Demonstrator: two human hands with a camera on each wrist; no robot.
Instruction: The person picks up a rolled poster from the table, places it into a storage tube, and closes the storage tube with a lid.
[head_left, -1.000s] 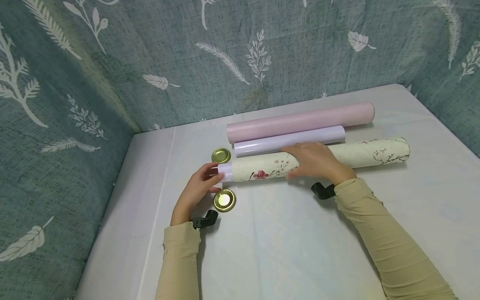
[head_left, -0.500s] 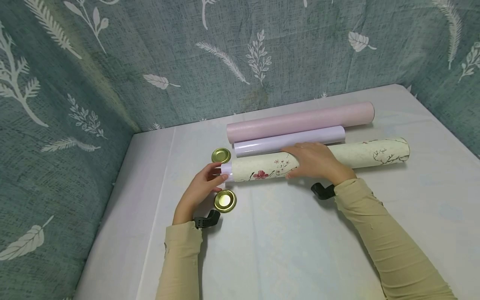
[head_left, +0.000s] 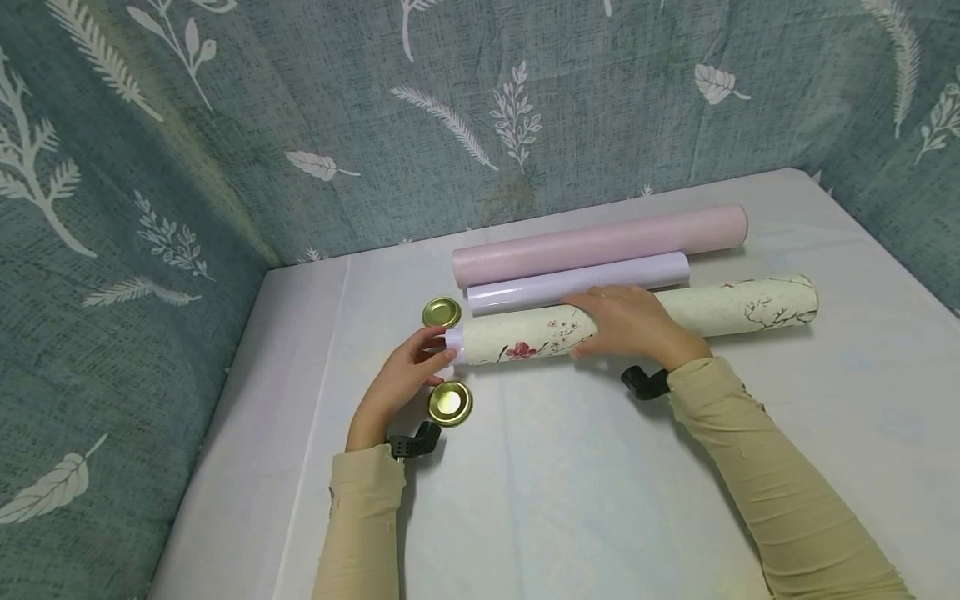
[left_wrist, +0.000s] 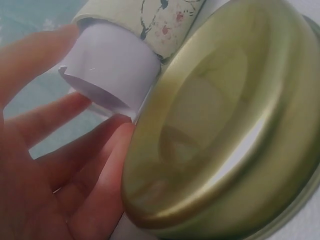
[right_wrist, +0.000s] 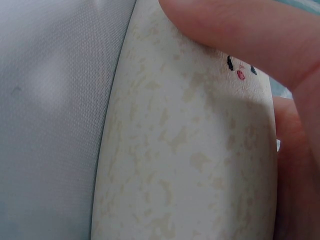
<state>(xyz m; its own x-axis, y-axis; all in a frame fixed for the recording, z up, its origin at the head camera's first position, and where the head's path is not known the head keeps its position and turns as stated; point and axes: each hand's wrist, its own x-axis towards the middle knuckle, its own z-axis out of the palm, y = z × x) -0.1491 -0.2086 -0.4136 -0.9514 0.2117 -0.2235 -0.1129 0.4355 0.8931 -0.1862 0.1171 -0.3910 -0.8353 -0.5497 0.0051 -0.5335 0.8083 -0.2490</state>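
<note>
A cream cardboard tube (head_left: 720, 310) printed with plum blossoms lies across the table. From its left end sticks a short length of a pale lavender rolled sheet (head_left: 455, 344). My left hand (head_left: 401, 371) holds that roll's protruding end; in the left wrist view the thumb touches one side of the rolled sheet (left_wrist: 107, 62) and the fingertips lie at its open edge. Over the middle of the tube, my right hand (head_left: 633, 323) grips it from above, with the thumb on the near side. The right wrist view shows fingers against the tube (right_wrist: 175, 150).
Behind the tube lie a shiny lavender roll (head_left: 577, 283) and, farther back, a pink tube (head_left: 600, 246). Two gold round lids sit by the left hand: one lid (head_left: 442, 312) beyond it, another lid (head_left: 450, 403) nearer. A patterned cloth (head_left: 450, 125) hangs behind the white table (head_left: 570, 483).
My left hand has moved slightly right, and less of the rolled sheet sticks out of the cream tube. The right hand stays in place on the tube.
</note>
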